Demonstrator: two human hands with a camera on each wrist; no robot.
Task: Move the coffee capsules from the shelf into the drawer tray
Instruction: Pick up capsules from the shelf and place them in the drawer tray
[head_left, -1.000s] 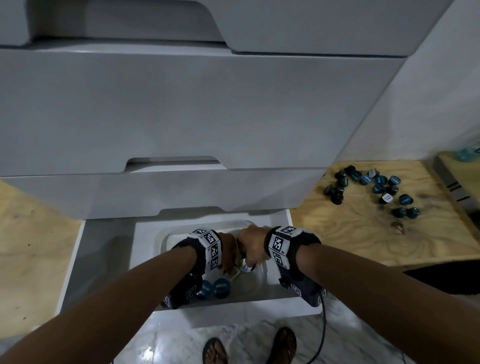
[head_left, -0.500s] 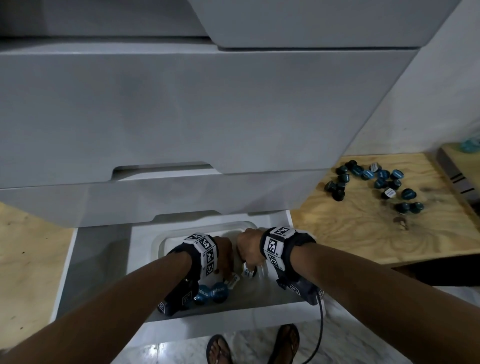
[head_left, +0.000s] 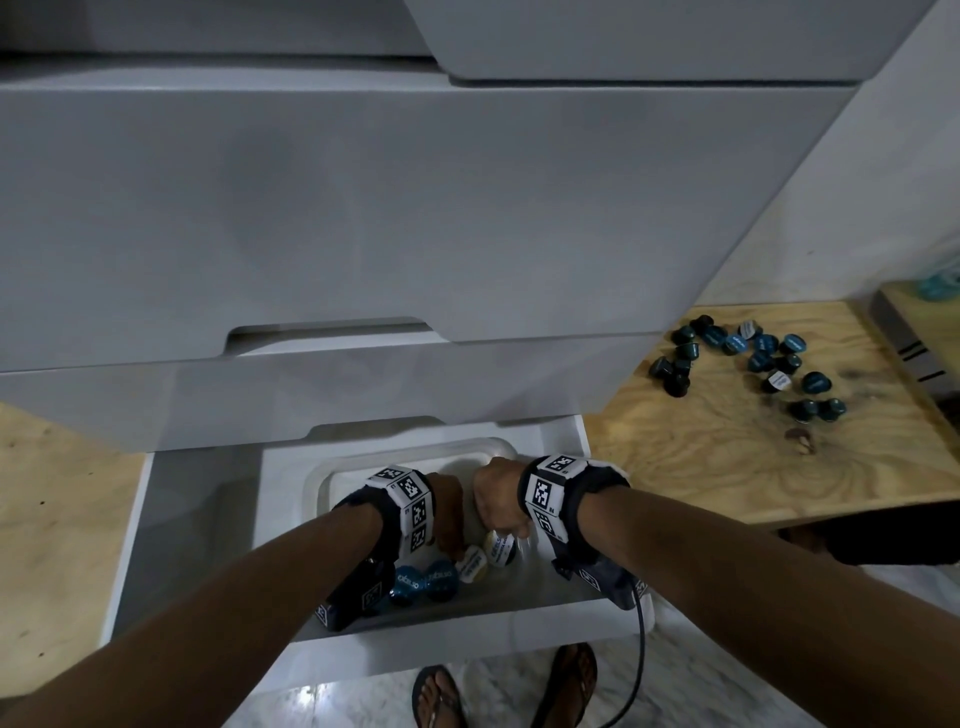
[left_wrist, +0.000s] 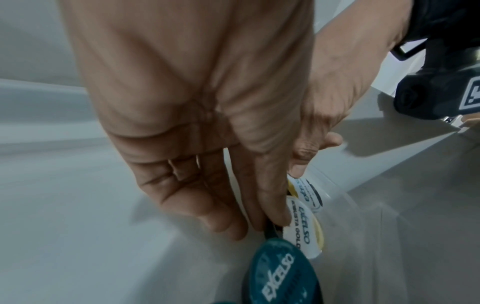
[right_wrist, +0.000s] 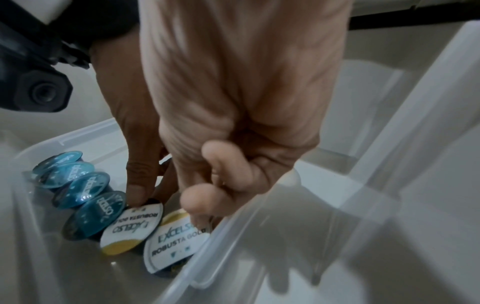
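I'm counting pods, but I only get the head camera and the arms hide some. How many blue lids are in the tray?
Observer: Right wrist view shows four teal capsules in a row.
Operator: What's written on the white ones?
Observer: The nearer white capsule reads Excelso Robusta Gold.
Operator: Is the left hand holding one?
Observer: Yes, the left hand pinches the second white capsule between thumb and fingers.

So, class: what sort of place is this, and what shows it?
Probably a home kitchen or pantry corner: white drawer fronts, a clear tray in the open bottom drawer, and coffee capsules scattered on a plywood shelf.
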